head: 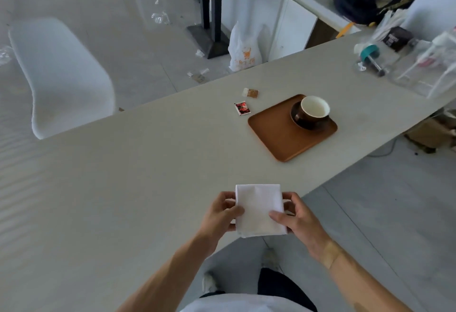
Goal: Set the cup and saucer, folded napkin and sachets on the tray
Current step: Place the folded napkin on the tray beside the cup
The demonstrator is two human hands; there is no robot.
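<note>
White folded napkin pinched at side edges by left hand and right hand.

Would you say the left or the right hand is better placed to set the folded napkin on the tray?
Probably the right hand: both grip the napkin, but the tray lies ahead and to the right.

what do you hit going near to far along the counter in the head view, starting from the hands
left hand and right hand holding the folded napkin → wooden tray → cup on its saucer at the tray's far end → red sachet → tan sachet
</note>
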